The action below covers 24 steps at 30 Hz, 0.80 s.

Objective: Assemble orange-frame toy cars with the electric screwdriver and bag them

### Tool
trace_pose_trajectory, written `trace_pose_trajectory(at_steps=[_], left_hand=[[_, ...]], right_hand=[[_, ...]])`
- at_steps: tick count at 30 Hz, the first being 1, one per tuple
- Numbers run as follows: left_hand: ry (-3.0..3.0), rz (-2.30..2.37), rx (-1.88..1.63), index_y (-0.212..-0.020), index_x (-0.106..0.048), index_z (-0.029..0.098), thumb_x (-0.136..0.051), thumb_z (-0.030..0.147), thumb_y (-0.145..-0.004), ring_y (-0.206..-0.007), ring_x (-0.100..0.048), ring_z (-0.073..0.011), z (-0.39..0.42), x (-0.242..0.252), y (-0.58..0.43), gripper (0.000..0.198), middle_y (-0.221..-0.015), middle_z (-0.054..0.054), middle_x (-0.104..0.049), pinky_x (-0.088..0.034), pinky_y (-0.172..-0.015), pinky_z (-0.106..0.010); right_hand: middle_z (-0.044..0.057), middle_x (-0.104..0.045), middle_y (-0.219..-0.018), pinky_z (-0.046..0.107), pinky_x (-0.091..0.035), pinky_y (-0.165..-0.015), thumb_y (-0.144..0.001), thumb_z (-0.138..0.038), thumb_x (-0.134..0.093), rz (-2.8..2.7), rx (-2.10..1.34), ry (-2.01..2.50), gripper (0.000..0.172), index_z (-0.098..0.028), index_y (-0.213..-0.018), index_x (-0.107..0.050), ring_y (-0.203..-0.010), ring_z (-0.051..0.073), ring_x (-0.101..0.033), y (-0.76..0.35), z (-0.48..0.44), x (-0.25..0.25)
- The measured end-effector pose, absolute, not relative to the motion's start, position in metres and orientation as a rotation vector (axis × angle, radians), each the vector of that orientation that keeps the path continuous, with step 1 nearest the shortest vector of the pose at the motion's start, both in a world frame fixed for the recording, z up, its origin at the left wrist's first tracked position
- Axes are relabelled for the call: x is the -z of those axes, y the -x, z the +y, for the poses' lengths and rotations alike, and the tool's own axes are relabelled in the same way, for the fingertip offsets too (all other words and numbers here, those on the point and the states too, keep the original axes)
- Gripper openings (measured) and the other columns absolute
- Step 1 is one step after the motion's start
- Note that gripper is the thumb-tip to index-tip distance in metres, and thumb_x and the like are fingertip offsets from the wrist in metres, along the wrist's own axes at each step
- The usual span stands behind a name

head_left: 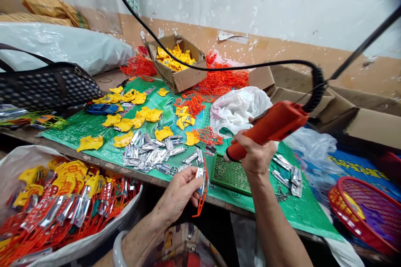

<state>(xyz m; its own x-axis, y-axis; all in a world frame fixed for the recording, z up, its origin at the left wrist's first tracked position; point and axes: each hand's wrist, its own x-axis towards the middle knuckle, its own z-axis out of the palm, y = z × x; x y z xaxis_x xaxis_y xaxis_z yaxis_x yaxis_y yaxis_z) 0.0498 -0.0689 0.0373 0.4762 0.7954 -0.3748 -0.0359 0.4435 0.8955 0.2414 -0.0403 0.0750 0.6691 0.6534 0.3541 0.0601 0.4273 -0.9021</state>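
My left hand [178,194] pinches a silver part [199,172] together with a thin orange plastic frame [204,194], just off the table's front edge. In my right hand [258,156] is a red electric screwdriver [272,125], its fingers wrapped round the body. The nose of the tool points down and left over a green perforated tray [232,173]; its bit is hard to make out. Left of the tray lies a pile of loose silver parts [156,152], and yellow plastic shells [138,119] are scattered behind them. Small dark screws [281,194] lie right of the tray.
A black cable [219,68] loops from the screwdriver across the view. At the back stands a carton [188,79] of yellow shells beside tangled orange frames [225,79]. A white sack [125,219] of assembled pieces is at lower left, a red basket [344,212] at right.
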Motion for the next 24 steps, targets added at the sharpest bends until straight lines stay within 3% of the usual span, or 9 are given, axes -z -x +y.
trace_pose_trajectory(at_steps=[4, 10, 16, 24], left_hand=[[-1.01, 0.942, -0.525, -0.081, -0.054, 0.018, -0.06, 0.039, -0.078, -0.04, -0.053, -0.0076, -0.065, -0.04, -0.051, 0.023, -0.057, 0.004, -0.059, -0.046, -0.039, -0.017], [-1.11, 0.926, -0.477, -0.076, -0.051, 0.019, -0.059, 0.038, -0.078, -0.038, -0.053, -0.0085, -0.06, -0.044, -0.051, 0.02, -0.055, 0.003, -0.061, -0.041, -0.036, -0.016], [-1.203, 0.956, -0.48, -0.074, -0.056, 0.018, -0.06, 0.036, -0.076, -0.033, -0.043, -0.0062, -0.06, -0.049, -0.052, 0.018, -0.049, 0.006, -0.056, -0.03, -0.032, -0.016], [-1.245, 0.944, -0.541, -0.069, -0.053, 0.02, -0.06, 0.035, -0.074, -0.039, -0.044, -0.0083, -0.062, -0.047, -0.06, 0.017, -0.051, 0.008, -0.048, -0.031, -0.037, -0.019]], right_hand=[[-0.004, -0.061, -0.06, 0.032, -0.048, -0.051, -0.058, -0.015, -0.075, -0.763, -0.486, 0.91, 0.027, -0.018, -0.082, -0.063, -0.048, 0.015, -0.057, -0.233, -0.057, -0.107], [-0.004, -0.062, -0.064, 0.033, -0.05, -0.055, -0.068, -0.012, -0.065, -0.883, -0.702, 0.791, 0.037, -0.023, -0.103, -0.061, -0.054, 0.015, -0.059, -0.212, -0.091, -0.134], [-0.004, -0.063, -0.065, 0.033, -0.05, -0.055, -0.067, -0.013, -0.07, -0.898, -0.789, 0.792, 0.038, -0.024, -0.102, -0.06, -0.055, 0.015, -0.059, -0.194, -0.102, -0.135], [-0.004, -0.062, -0.065, 0.033, -0.049, -0.057, -0.062, -0.014, -0.07, -0.876, -0.782, 0.881, 0.031, -0.02, -0.092, -0.063, -0.054, 0.015, -0.058, -0.191, -0.1, -0.133]])
